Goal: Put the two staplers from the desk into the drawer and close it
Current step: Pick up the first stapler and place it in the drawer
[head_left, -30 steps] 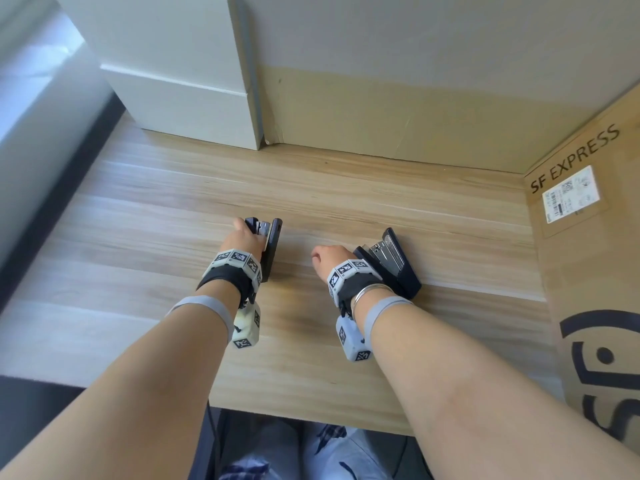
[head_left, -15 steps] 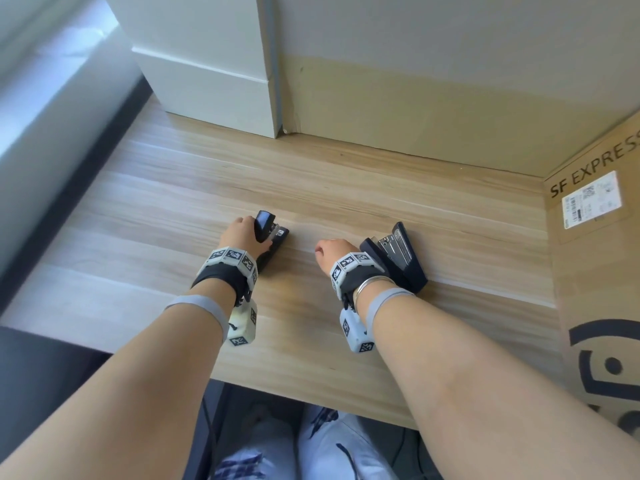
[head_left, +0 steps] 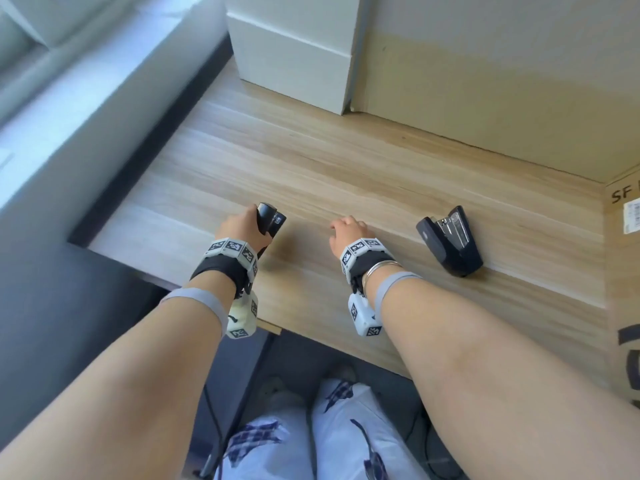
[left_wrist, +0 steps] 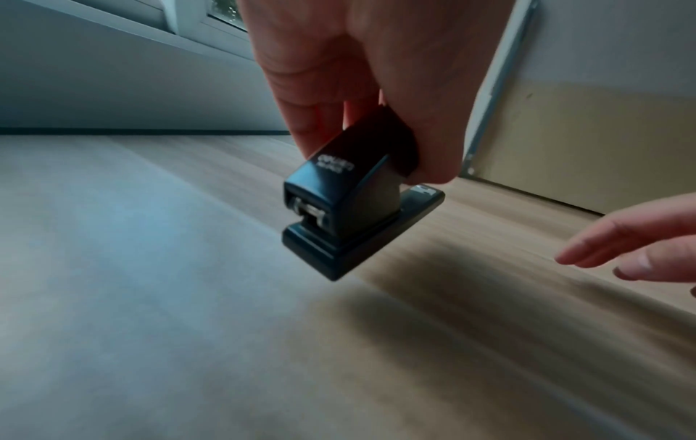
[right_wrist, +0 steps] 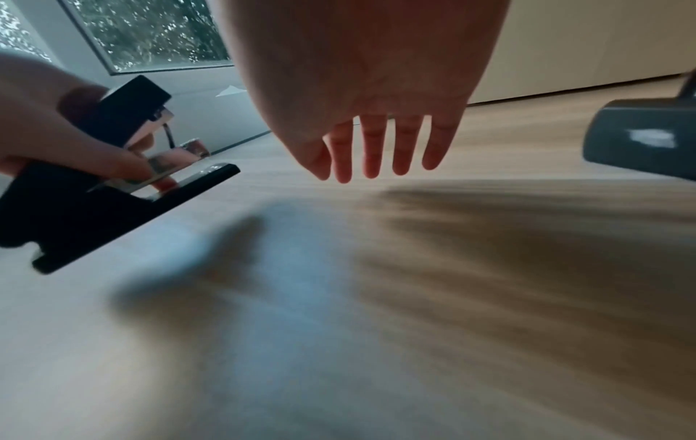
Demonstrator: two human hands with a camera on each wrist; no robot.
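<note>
My left hand grips a small black stapler and holds it just above the wooden desk; in the left wrist view the fingers wrap its top and the stapler hangs tilted over the wood. A second black stapler lies on its side on the desk at the right, its metal magazine showing. My right hand hovers empty to the left of it, apart from it, fingers straight and spread. No drawer shows in any view.
A white cabinet block stands at the desk's back, beside a beige wall panel. A cardboard SF box borders the desk on the right. A window sill runs along the left. My knees are below the front edge.
My right hand has let go of the right stapler and moved left, away from it. My left hand has lifted its stapler off the desk. The head view swung left.
</note>
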